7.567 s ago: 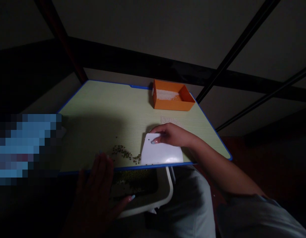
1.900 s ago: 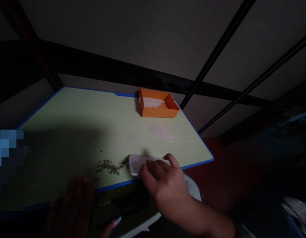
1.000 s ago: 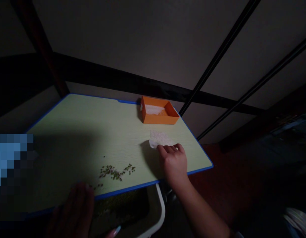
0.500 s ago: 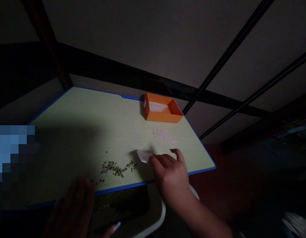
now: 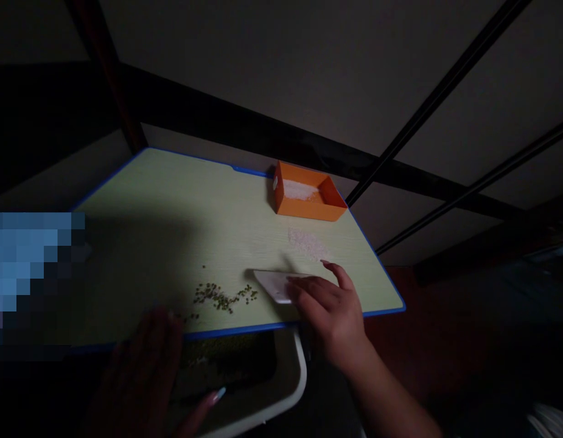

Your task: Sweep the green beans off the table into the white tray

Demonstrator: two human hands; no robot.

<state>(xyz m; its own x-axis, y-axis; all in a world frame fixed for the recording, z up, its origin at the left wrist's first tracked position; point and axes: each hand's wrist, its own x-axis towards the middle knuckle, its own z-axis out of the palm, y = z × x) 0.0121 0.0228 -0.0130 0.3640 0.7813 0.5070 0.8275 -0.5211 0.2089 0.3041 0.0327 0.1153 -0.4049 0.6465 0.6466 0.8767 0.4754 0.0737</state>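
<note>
My right hand (image 5: 329,307) pinches a flat white card-like piece (image 5: 274,287), tilted just above or against the tabletop; I cannot tell whether its edge touches. Left of the card lies a scatter of small green beans (image 5: 221,300), mixed with some pale bits. Beyond my right fingers is a patch of white grains (image 5: 306,241), like rice. In deep shadow, my left hand (image 5: 156,359) is at the table's near edge by the beans, its fingers stretched out and its thumb apart. Nothing shows in it.
An orange open box (image 5: 311,208) with white grains inside stands at the table's back right. Under the near edge is a white-rimmed bin (image 5: 293,395) with green beans in it. The pale table (image 5: 171,201) has a blue edge, with a panelled wall behind.
The white piece has turned, so more of its face shows in my right hand. The whole view has shifted slightly; beans and grains look much the same.
</note>
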